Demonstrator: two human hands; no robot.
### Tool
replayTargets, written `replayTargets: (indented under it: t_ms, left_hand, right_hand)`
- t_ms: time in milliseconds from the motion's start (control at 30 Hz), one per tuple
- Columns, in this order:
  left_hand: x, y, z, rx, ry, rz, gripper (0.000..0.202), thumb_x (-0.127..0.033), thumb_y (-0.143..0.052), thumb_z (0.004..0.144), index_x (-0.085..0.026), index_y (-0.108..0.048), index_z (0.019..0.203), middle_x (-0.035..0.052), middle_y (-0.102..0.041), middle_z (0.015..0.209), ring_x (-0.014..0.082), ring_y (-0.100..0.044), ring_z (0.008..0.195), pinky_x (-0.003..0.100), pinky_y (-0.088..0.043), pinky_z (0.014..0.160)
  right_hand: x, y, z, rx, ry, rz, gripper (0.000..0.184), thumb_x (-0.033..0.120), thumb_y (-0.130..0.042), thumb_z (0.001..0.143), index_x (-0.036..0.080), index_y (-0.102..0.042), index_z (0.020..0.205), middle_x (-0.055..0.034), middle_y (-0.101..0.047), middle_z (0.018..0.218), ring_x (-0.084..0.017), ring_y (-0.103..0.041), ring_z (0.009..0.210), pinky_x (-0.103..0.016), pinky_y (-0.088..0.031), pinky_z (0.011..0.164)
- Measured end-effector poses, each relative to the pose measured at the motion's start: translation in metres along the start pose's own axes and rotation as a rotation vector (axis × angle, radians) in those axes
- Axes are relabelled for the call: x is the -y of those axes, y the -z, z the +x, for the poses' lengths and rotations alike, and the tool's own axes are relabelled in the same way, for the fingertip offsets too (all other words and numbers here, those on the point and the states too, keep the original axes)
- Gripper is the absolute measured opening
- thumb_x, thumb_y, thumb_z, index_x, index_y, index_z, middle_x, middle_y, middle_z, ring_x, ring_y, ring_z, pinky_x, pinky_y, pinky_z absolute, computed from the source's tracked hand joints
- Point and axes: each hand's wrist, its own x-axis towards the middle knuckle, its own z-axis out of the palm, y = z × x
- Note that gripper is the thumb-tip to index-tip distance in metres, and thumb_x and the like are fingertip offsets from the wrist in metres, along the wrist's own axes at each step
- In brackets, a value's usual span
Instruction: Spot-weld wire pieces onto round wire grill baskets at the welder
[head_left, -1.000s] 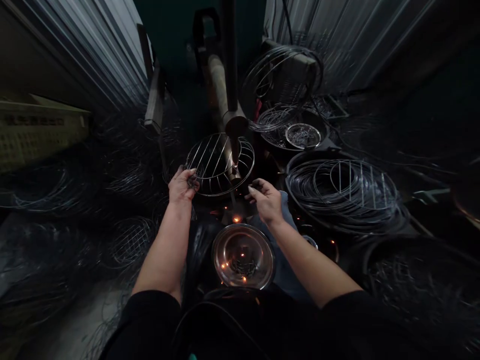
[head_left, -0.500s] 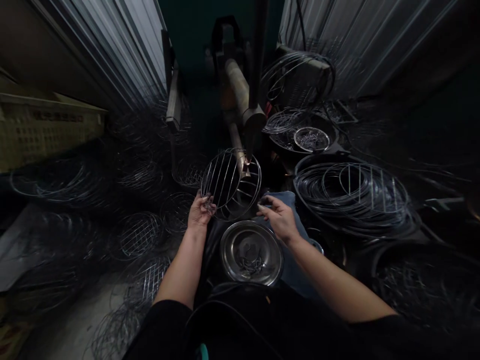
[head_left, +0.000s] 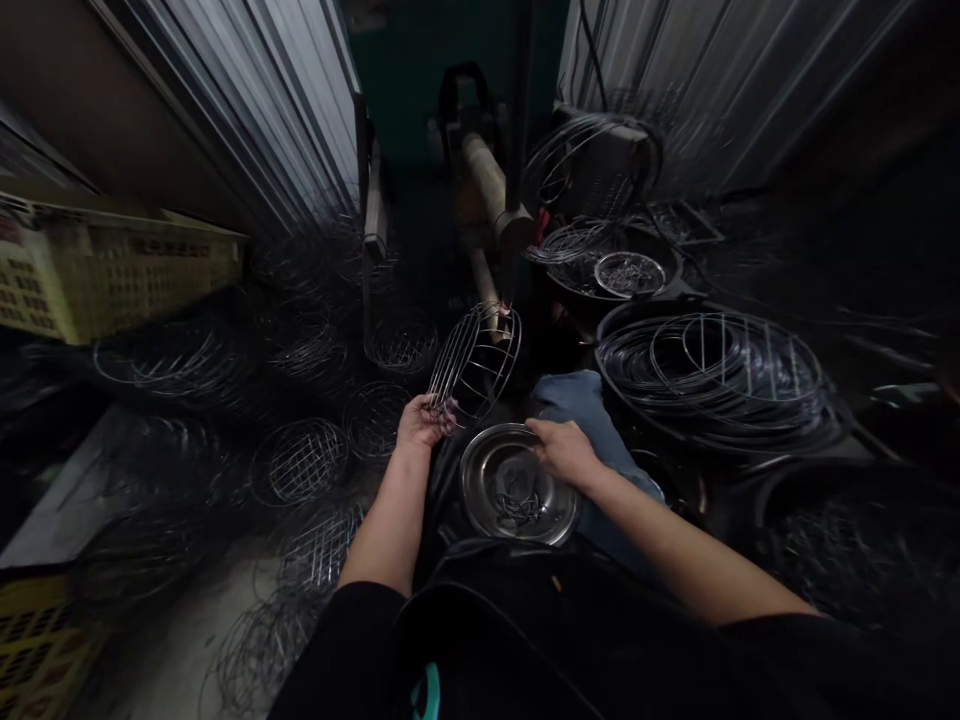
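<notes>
My left hand (head_left: pixel 426 422) is closed on the lower left edge of a round wire rack (head_left: pixel 474 362), its parallel bars tilted steeply. The rack's far side is by the tip of a machine's lower arm (head_left: pixel 489 290); whether they touch I cannot tell. At the upper right rim of a shiny metal bowl (head_left: pixel 480 510), my right hand (head_left: pixel 568 452) has its fingers closed over the edge. Short bent wire pieces (head_left: pixel 521 508) lie in the bowl, which rests by my lap.
Wire racks (head_left: pixel 307 460) pile up on the left, near a yellow plastic crate (head_left: pixel 142 270). On the right, a large black pan holds coiled wire (head_left: pixel 637 385). Behind it a small dish (head_left: pixel 630 274) holds small metal bits. A thick machine cylinder (head_left: pixel 495 190) juts towards me.
My right hand has come down from beside the rack to the bowl's rim. The rack has turned to a steeper angle in my left hand. The whole view has shifted slightly.
</notes>
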Motion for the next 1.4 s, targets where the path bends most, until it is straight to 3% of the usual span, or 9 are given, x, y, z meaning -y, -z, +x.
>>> replayTargets:
  t_ms: [167,367,533,667,1000,1400]
  left_hand:
    - [0.003,0.002,-0.001,0.036,-0.021,0.012,0.007,-0.015,-0.055,0.069,-0.014,-0.054,0.075,0.0185,-0.066,0.075,0.0201,-0.059,0.053,0.031,-0.047,0.049]
    - [0.009,0.006,0.004,0.053,-0.059,0.009,0.005,-0.015,-0.055,0.07,-0.015,-0.053,0.075,0.018,-0.066,0.078,0.0201,-0.06,0.056,0.031,-0.046,0.051]
    - [-0.004,0.008,0.013,0.098,-0.197,-0.027,0.034,-0.005,-0.054,0.066,-0.02,-0.059,0.097,0.0044,-0.066,0.08,0.0196,-0.066,0.072,0.028,-0.046,0.059]
    - [-0.014,0.009,0.028,0.166,-0.28,-0.036,0.053,-0.001,-0.053,0.064,-0.028,-0.059,0.11,0.0005,-0.067,0.09,0.0176,-0.067,0.08,0.026,-0.044,0.062]
    - [-0.016,0.013,0.075,0.276,-0.348,-0.036,0.06,0.001,-0.053,0.057,-0.029,-0.065,0.109,0.0016,-0.069,0.109,0.0203,-0.067,0.092,0.031,-0.048,0.071]
    - [-0.016,0.016,0.106,0.399,-0.414,0.001,0.066,-0.003,-0.056,0.05,-0.033,-0.069,0.108,0.0012,-0.065,0.125,0.02,-0.063,0.101,0.032,-0.046,0.078]
  right_hand:
    - [-0.003,-0.001,-0.005,-0.038,0.009,-0.013,0.049,0.019,-0.052,0.085,0.014,-0.053,0.134,-0.014,-0.067,0.125,-0.026,-0.063,0.114,-0.037,-0.042,0.096]
    - [-0.006,-0.001,-0.009,-0.053,0.021,-0.002,0.047,0.018,-0.053,0.084,0.014,-0.056,0.131,-0.0136,-0.068,0.125,-0.025,-0.063,0.115,-0.035,-0.043,0.096]
    - [-0.002,-0.003,-0.007,-0.055,0.034,-0.01,0.048,0.017,-0.053,0.083,0.014,-0.056,0.131,-0.0128,-0.069,0.123,-0.024,-0.064,0.113,-0.033,-0.042,0.095]
    - [0.0,-0.005,-0.005,-0.056,0.038,-0.013,0.049,0.019,-0.056,0.083,0.012,-0.055,0.132,-0.0137,-0.07,0.121,-0.025,-0.064,0.113,-0.034,-0.042,0.094]
    - [-0.006,-0.019,0.001,-0.094,0.031,0.023,0.051,0.017,-0.057,0.082,0.009,-0.054,0.133,-0.0132,-0.07,0.117,-0.026,-0.064,0.111,-0.037,-0.04,0.093]
    - [-0.012,-0.03,0.003,-0.236,0.081,-0.016,0.046,0.014,-0.057,0.077,0.01,-0.06,0.124,-0.0124,-0.073,0.103,-0.024,-0.068,0.095,-0.036,-0.043,0.084]
